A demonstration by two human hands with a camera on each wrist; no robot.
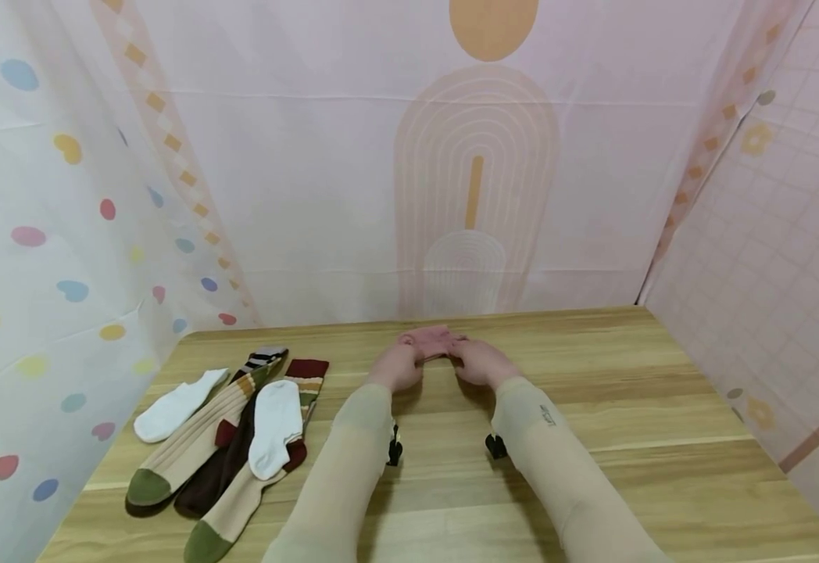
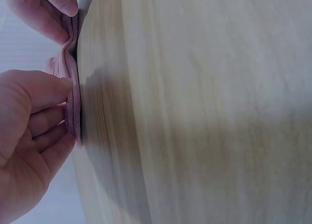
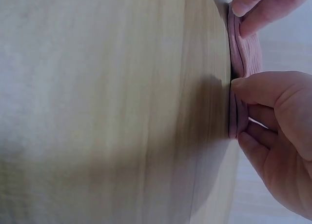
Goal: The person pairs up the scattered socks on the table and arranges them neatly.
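Observation:
A folded pink ribbed sock [image 1: 429, 341] lies near the back edge of the wooden table. My left hand [image 1: 395, 366] pinches its left end between thumb and fingers. At the opposite end, my right hand [image 1: 481, 361] has its thumb and fingertips closed on the fabric. Stacked layers of the sock [image 2: 73, 94] show edge-on in the left wrist view, close against the tabletop. The ribbing of the sock [image 3: 251, 53] shows between both hands in the right wrist view.
On the table's left side lie a white sock [image 1: 177, 408], another white sock [image 1: 276, 426], a beige and green striped sock [image 1: 194, 438] and dark brown ones [image 1: 205, 481], overlapping. A printed curtain [image 1: 311, 195] hangs behind the wooden table [image 1: 663, 407].

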